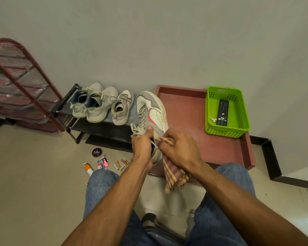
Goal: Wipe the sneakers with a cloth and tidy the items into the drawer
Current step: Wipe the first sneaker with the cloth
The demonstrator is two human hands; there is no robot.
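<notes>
A white and grey sneaker with a pink swoosh (pixel 154 112) is held up in the middle of the view, toe pointing away. My left hand (pixel 143 144) grips it at the collar, thumb near the laces. My right hand (pixel 180 150) holds a red and yellow checked cloth (pixel 173 174) against the sneaker's heel side; the cloth's free end hangs down. Three more pale sneakers (pixel 100 105) stand in a row on a low black shoe rack (pixel 103 128). Small items lie on the floor: a round polish tin (pixel 97 152), an orange tube (pixel 88 168) and several small sticks (pixel 122 164).
A shallow maroon drawer (pixel 190 107) lies on the floor against the wall, holding a green plastic basket (pixel 245 121) with a black remote (pixel 222 112). A red wire rack (pixel 23 89) stands at the left. My knees in jeans are at the bottom.
</notes>
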